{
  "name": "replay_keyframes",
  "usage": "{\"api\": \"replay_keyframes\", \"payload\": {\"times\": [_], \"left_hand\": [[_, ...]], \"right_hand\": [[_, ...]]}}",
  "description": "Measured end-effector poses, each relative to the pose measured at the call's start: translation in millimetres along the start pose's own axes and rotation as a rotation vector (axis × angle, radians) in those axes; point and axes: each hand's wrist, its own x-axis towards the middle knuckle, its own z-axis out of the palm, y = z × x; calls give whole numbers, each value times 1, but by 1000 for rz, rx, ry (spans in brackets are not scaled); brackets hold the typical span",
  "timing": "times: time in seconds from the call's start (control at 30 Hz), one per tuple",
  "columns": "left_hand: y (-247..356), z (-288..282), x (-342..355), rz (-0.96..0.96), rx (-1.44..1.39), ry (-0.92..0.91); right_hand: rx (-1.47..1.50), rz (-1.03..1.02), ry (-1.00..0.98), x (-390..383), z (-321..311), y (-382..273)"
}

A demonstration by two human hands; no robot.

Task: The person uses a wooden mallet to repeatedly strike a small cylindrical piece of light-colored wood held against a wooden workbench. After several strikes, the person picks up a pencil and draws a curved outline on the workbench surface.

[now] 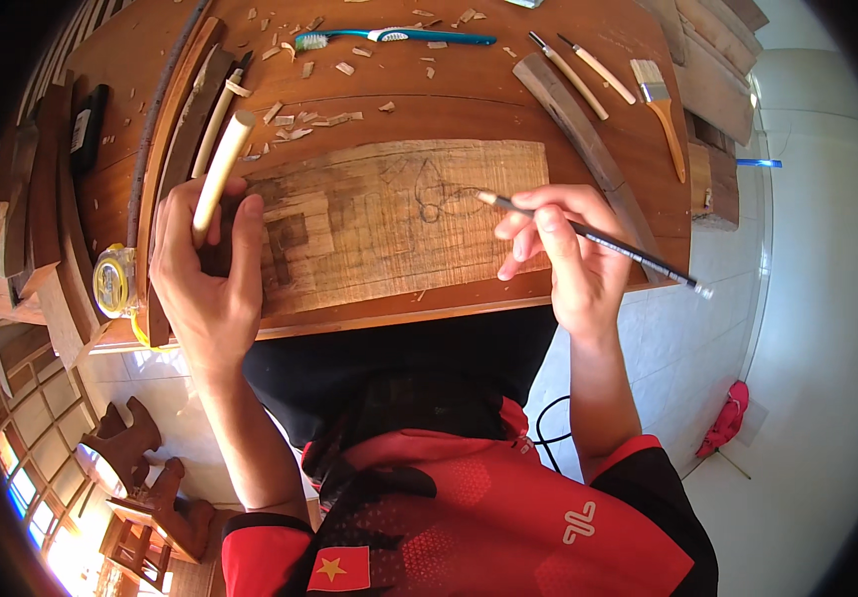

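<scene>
My left hand (205,274) is closed round a pale round wooden handle (218,184) that sticks up past the fingers; its lower end is hidden in the hand. The same hand rests at the left end of a rough wooden board (349,269). My right hand (573,244) grips a black pencil (628,249), with the sharpened end to the left over the board and the white eraser end to the lower right. Under the point, a curved pencil drawing (434,207) shows on the wood. A darker carved patch marks the board's left part.
Wood chips (309,121) and a blue toothbrush (399,36) lie at the back. A long wood strip (573,129), two wooden-handled tools (588,80) and a flat brush (660,104) are on the right. At left are wood strips (178,129) and a yellow tape measure (113,282).
</scene>
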Motion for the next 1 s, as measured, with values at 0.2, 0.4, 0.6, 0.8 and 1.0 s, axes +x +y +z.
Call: {"api": "replay_keyframes", "payload": {"times": [0.2,0.4,0.6,0.8,1.0], "left_hand": [[0,-1,0,-17,36,0],[-1,1,1,25,41,19],[-1,-1,-2,28,51,4],[-1,0,-1,-1,16,13],[0,-1,-1,-18,17,6]], "right_hand": [[-232,51,-98,21,15,-10],[-342,-55,-149,23,10,2],[-355,-82,-159,22,11,3],[-409,-96,-279,23,4,2],[-396,-27,-222,22,7,0]]}}
